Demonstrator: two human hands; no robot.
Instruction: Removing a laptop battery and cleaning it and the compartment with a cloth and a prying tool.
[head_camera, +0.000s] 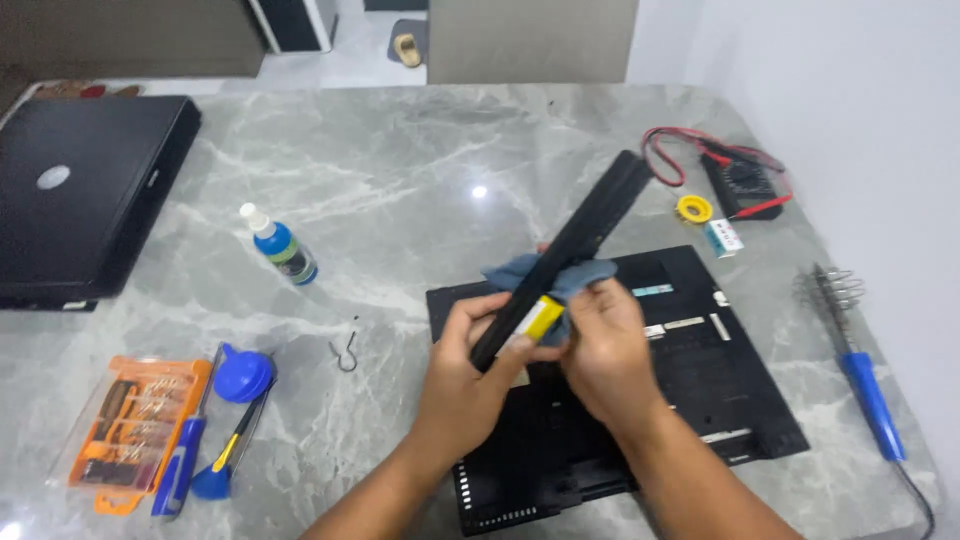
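1. My left hand has its fingers curled around the near end of the long black bar-shaped battery pack, at its yellow label.
2. My right hand pinches a crumpled blue-grey cloth against the bar's right side, fingers pressed together.
3. The bar's long axis runs from my hands up and away to the right, its far end free in the air.
4. Below it lies the black upturned laptop base on the grey marble table; both hands are equally near the bar.
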